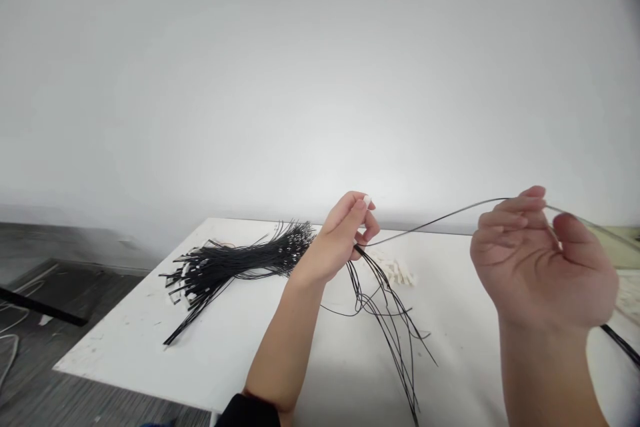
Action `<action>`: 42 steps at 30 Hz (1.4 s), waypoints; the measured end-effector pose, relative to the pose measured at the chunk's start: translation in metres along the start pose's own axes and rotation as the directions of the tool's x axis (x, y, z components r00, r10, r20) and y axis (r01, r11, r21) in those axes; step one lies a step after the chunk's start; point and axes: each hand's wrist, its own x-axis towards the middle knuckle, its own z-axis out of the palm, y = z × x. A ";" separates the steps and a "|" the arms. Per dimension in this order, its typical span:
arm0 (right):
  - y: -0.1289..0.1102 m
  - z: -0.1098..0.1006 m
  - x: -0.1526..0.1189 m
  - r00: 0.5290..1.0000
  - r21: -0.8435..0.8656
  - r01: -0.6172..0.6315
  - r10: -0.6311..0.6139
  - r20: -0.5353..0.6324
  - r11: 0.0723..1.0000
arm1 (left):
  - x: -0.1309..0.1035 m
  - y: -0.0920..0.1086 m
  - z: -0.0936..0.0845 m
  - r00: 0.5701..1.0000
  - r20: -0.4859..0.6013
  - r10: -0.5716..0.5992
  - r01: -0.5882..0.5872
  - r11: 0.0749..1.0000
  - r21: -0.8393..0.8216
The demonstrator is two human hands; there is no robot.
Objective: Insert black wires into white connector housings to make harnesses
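My left hand [345, 233] is closed over the table, pinching a small white plastic piece [367, 201] between thumb and index finger. A bunch of thin black wires [395, 340] also runs out of its curled fingers and hangs down to the table. One single black wire [440, 217] stretches from that hand to my right hand [545, 267]. The right hand is raised, palm up, its fingers loosely bent and the thumb apart. That wire crosses at its fingertips and runs on to the right; fingers partly hide the contact.
A thick bundle of black wires [250, 257] with white ends lies on the white table [135, 347] at left. Small white pieces [397, 271] are heaped behind the hanging wires. At right are a yellowish-green item [617, 247] and more black wires [623, 345]. A wall stands behind.
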 end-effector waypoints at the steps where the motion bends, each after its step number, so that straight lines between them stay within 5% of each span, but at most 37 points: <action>1: 0.000 -0.001 0.000 0.999 0.028 0.040 -0.039 -0.027 0.999 | 0.000 0.000 0.000 1.000 -0.003 -0.001 0.001 1.000 0.006; 8: -0.018 -0.013 0.012 0.928 -0.168 0.304 -0.331 -0.169 0.938 | 0.000 0.004 0.001 0.999 0.009 -0.044 0.044 0.998 0.040; 14: -0.027 -0.018 0.018 0.923 0.229 0.335 -0.269 -0.277 0.914 | -0.001 0.004 0.004 0.998 0.031 -0.059 0.057 0.997 0.049; 17: -0.015 -0.010 0.013 0.930 0.041 0.251 -0.230 -0.286 0.967 | 0.001 -0.001 0.000 0.998 0.026 -0.052 0.052 0.999 0.006; 19: -0.002 -0.002 0.007 0.886 -0.230 0.315 -0.372 -0.277 0.921 | 0.003 -0.004 -0.001 0.998 0.030 -0.053 0.054 0.998 -0.029; 21: 0.010 0.007 0.000 0.838 -0.452 0.410 -0.523 -0.155 0.792 | 0.004 -0.006 0.001 0.997 0.044 -0.060 0.063 0.997 -0.052; 24: 0.020 0.015 -0.008 0.796 -0.640 0.541 -0.577 0.182 0.546 | 0.004 -0.005 0.010 0.994 0.079 -0.073 0.079 0.994 -0.074; 27: 0.023 0.018 -0.011 0.648 -0.692 0.688 -0.615 0.450 0.219 | 0.002 -0.003 0.017 0.990 0.118 -0.072 0.085 0.990 -0.109; 30: 0.024 0.019 -0.010 0.520 -0.678 0.735 -0.655 0.549 0.016 | 0.001 -0.002 0.020 0.988 0.143 -0.063 0.083 0.987 -0.137; 35: 0.022 0.019 -0.009 0.436 -0.624 0.777 -0.645 0.627 -0.082 | 0.000 -0.003 0.019 0.985 0.165 -0.044 0.068 0.987 -0.146; 42: 0.022 0.021 -0.010 0.405 -0.603 0.788 -0.634 0.658 -0.122 | -0.002 -0.002 0.019 0.984 0.168 -0.064 0.088 0.987 -0.136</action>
